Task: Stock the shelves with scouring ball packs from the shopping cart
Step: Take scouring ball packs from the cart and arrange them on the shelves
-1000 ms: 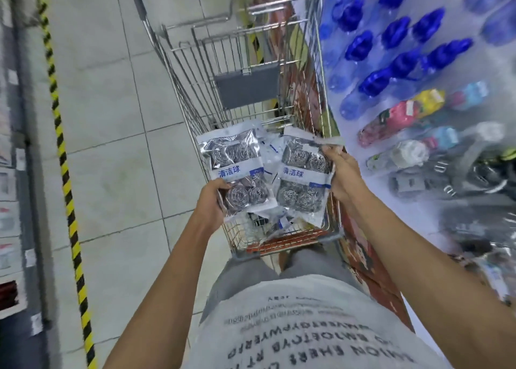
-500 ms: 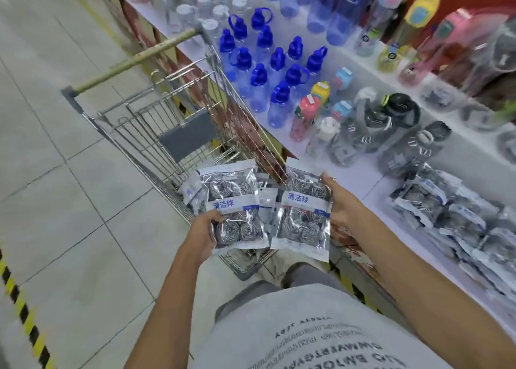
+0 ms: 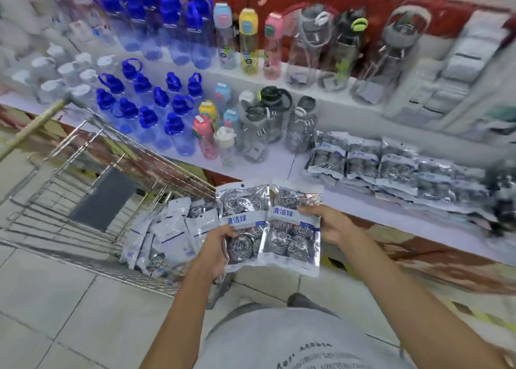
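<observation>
Partly done: rows of packs [image 3: 391, 167] already laid on shelf [image 3: 349, 201]. One pack [image 3: 245, 223] gripped in left hand [image 3: 215, 246], another [image 3: 293, 229] in right hand [image 3: 332, 226], fingers clamped; more left in cart [image 3: 167, 229].

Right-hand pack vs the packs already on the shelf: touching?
Apart. The head view shows the right-hand pack held by the right hand with bare white shelf visible between it and the shelved packs.

Both arms outstretched — left hand [image 3: 216, 244] and right hand [image 3: 332, 225] side by side, fingers curled in a pinch.
</observation>
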A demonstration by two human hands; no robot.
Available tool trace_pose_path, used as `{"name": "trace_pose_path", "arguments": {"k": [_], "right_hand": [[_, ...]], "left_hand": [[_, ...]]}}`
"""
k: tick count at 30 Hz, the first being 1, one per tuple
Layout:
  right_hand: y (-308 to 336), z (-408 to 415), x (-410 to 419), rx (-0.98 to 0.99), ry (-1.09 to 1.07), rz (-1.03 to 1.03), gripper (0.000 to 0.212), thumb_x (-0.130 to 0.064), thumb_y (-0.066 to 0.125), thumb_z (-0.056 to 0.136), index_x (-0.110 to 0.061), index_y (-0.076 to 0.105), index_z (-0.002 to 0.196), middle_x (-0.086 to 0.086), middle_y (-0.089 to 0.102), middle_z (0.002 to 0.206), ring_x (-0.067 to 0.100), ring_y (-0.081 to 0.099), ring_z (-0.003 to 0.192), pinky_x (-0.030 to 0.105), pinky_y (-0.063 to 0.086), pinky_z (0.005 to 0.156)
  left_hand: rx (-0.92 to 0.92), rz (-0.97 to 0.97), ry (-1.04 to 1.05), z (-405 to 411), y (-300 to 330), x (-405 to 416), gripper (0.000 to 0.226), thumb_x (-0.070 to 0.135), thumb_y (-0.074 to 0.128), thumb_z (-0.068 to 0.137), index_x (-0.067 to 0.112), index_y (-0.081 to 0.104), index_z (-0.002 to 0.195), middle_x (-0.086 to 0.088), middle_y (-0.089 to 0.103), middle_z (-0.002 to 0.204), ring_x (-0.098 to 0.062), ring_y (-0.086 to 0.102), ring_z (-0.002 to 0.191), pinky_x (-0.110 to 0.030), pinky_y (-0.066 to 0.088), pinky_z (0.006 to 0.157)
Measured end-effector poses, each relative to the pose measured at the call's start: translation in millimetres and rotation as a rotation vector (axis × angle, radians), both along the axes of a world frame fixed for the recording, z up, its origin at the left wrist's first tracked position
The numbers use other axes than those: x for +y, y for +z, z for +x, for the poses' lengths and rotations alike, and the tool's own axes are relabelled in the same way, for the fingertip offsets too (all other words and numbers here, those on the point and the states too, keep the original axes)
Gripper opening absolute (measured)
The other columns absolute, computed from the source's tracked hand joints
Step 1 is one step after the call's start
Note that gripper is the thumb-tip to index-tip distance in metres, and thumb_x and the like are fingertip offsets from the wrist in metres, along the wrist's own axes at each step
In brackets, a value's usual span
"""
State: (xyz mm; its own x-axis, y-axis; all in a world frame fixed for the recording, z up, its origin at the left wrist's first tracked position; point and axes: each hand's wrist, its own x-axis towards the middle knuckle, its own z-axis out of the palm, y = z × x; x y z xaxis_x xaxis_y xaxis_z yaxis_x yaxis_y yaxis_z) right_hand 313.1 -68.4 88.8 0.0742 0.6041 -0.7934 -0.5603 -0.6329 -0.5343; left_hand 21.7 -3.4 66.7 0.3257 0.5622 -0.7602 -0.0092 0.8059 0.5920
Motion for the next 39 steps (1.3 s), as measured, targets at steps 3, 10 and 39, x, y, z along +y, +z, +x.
{"name": "trace_pose_path", "arguments": {"k": [3, 10, 39], "right_hand": [[-0.8, 35.2, -41.9, 0.046, -0.119, 0.017, 0.059, -0.004, 0.086, 0.073, 0.002, 0.059, 0.126, 0.017, 0.078, 0.094, 0.031, 0.076, 0.076, 0.042, 0.064, 0.057], [3.5, 120.7, -143.3, 0.023, -0.315, 0.039, 0.053, -0.014, 0.089, 0.076, 0.002, 0.065, 0.12, 0.012, 0.079, 0.083, 0.023, 0.075, 0.061, 0.029, 0.057, 0.045], [-28.2, 312.2, 35.5, -0.224, -0.394, -0.062, 0.096, -0.026, 0.092, 0.075, -0.01, 0.041, 0.154, 0.011, 0.055, 0.147, 0.035, 0.057, 0.128, 0.039, 0.045, 0.08]], "left_hand": [[-0.02, 0.006, -0.063, 45.2, 3.3, -15.2, 0.01, 0.011, 0.064, 0.061, 0.017, 0.071, 0.065, -0.008, 0.071, 0.074, -0.03, 0.073, 0.066, -0.046, 0.064, 0.063], [0.011, 0.041, -0.178, 151.1, 6.2, -69.6, 0.022, 0.013, 0.073, 0.074, 0.007, 0.078, 0.095, -0.016, 0.077, 0.087, -0.03, 0.075, 0.069, -0.035, 0.062, 0.058], [0.035, 0.111, -0.211, 338.8, -25.2, 121.7, 0.039, 0.001, 0.064, 0.096, 0.008, 0.063, 0.134, -0.014, 0.076, 0.119, -0.028, 0.074, 0.099, -0.042, 0.064, 0.079]]}}
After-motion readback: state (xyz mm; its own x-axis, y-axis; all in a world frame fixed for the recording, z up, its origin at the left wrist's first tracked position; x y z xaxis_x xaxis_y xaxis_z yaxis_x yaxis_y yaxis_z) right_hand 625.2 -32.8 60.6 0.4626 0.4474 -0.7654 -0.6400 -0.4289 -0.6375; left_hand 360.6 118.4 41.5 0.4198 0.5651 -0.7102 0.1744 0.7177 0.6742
